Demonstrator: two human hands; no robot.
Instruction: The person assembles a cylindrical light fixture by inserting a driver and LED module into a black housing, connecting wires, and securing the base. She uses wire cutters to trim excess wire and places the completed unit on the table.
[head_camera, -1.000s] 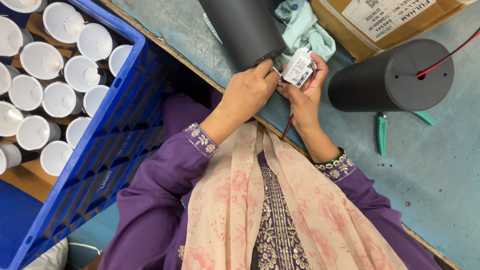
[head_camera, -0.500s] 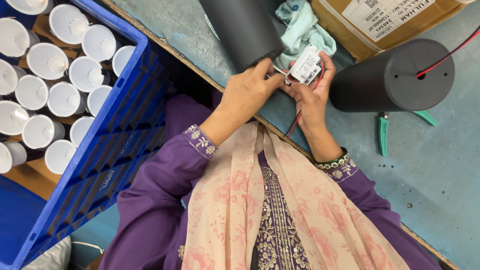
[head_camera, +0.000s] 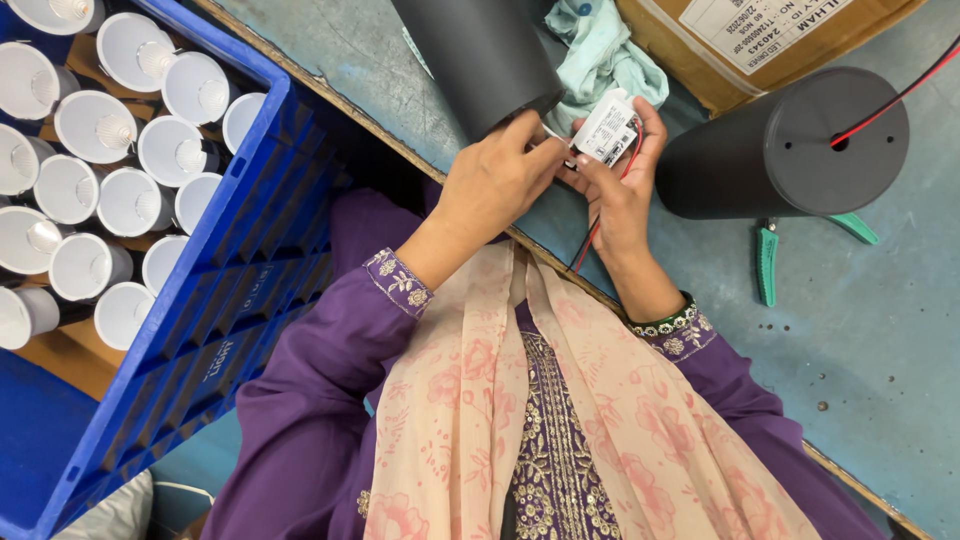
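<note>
Your right hand (head_camera: 620, 195) has the small white driver box (head_camera: 607, 127) in a closed grip, held just above the worktop (head_camera: 880, 350) edge. Your left hand (head_camera: 495, 180) pinches narrowly at the box's end, where the red and black wires (head_camera: 588, 235) leave it; the exact contact is hidden. This looks like the wiring step. Next calls for a steady box and fine fingertip work, close beside the black cylinder housing (head_camera: 480, 60). A second black cylinder (head_camera: 790, 145) lies near.
</note>
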